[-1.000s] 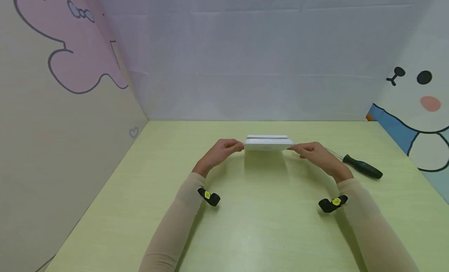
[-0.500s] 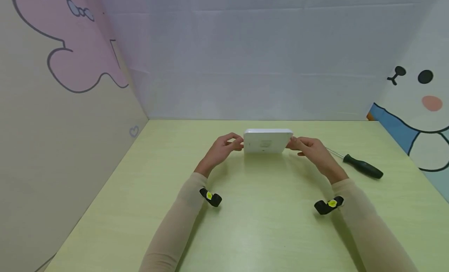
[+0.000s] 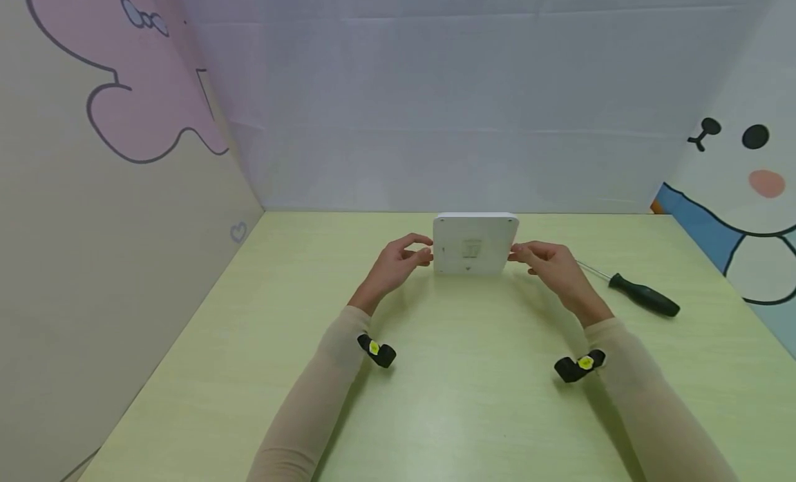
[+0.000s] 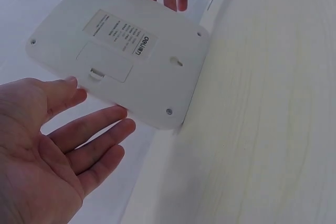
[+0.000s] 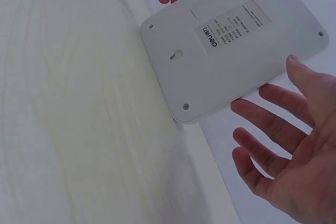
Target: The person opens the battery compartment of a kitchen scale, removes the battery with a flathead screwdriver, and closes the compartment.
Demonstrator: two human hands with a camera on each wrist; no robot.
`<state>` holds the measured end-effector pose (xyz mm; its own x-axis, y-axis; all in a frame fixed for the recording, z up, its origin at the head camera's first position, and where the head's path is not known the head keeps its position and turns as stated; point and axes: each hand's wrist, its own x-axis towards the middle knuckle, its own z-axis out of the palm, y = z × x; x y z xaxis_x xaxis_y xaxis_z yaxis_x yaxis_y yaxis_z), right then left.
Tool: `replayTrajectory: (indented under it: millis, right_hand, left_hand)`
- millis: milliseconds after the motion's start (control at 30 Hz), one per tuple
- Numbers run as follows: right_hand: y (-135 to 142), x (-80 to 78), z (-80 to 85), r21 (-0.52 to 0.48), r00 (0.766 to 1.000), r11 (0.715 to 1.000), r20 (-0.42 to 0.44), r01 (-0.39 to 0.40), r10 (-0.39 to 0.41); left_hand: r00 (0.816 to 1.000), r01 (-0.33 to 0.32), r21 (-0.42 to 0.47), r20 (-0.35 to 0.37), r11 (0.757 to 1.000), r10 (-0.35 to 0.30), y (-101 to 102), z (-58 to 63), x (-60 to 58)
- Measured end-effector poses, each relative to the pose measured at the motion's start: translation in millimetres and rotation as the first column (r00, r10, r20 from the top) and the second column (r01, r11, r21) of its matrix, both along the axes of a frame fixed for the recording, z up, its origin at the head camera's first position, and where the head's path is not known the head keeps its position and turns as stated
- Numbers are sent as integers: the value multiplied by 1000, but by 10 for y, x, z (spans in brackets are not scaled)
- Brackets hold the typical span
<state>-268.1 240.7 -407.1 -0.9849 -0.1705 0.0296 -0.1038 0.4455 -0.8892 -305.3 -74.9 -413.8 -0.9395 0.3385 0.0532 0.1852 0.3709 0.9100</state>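
Both hands at the far part of the worktop (image 3: 466,371), fingers bent and fingertips on opposite sides of one white device (image 3: 454,251). Left hand (image 3: 392,264) pinches its left side, thumb at the back face, fingers against the rim. Right hand (image 3: 553,269) pinches the right side likewise, thumb tip just over the back face; its last two fingers are curled and off the device.

Device stands on its lower edge near the middle of the worktop's far edge, back face toward the person. Front is hidden. Corners rounded; a screw (image 4: 169,112) sits in each. Printed label (image 4: 121,32) at mid-back, "deli" legible, smaller lines too blurred to read. Battery cover (image 4: 105,61) beside the label, on the left hand's side. Keyhole slot (image 4: 176,61) close to the lower edge.

Screwdriver (image 3: 643,295), black handle, lies near the worktop's right edge; metal shaft points toward the far edge and runs up close to the right hand, tip not made out.

Beige sleeves (image 3: 317,378) on both arms, a black wrist unit (image 3: 384,356) with a yellow mark on each. Pale wall (image 3: 398,116) behind the far edge; pink cartoon figure (image 3: 149,109) on the left, white cartoon animal (image 3: 715,206) on the right.
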Motion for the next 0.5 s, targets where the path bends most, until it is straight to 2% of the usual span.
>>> replayTrajectory:
  millis: [133,500]
  right_hand:
    - [-7,4,-15,20,1000,999,-7,25,-25]
    - [-57,8,-74,54,993,996,-101,70,-64]
  left_hand:
    - [1000,-29,-27,-11,999,29,13,4,5]
    - [997,-74,-72,-22,995,73,52,8,39]
